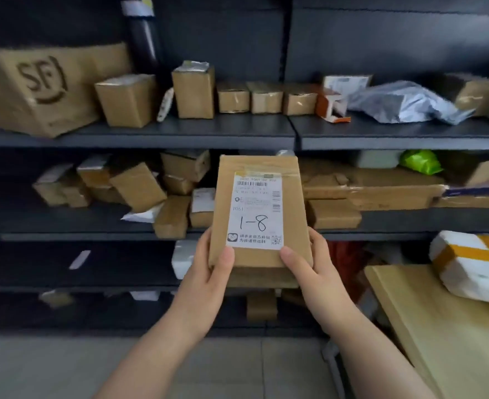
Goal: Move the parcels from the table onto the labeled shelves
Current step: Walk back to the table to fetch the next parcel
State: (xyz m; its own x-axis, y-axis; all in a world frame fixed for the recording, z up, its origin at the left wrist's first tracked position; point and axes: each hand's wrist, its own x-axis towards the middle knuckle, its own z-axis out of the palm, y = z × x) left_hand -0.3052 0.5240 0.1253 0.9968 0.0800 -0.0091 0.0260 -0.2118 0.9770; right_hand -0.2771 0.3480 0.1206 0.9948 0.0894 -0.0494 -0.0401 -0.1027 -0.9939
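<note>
A flat brown cardboard parcel is held upright in front of the dark shelves, its white label marked "1-8" in handwriting facing me. My left hand grips its lower left edge, thumb on the front. My right hand grips the lower right corner, thumb pressed just below the label. Behind the parcel runs the middle shelf, and the upper shelf lies above it. On the wooden table at the right sits a white parcel with yellow tape.
The upper shelf carries a large SF box, several small brown boxes and a grey plastic mailer. The middle shelf is crowded with tumbled boxes and flat cartons. Lower shelves hold a few parcels; grey floor tiles lie below.
</note>
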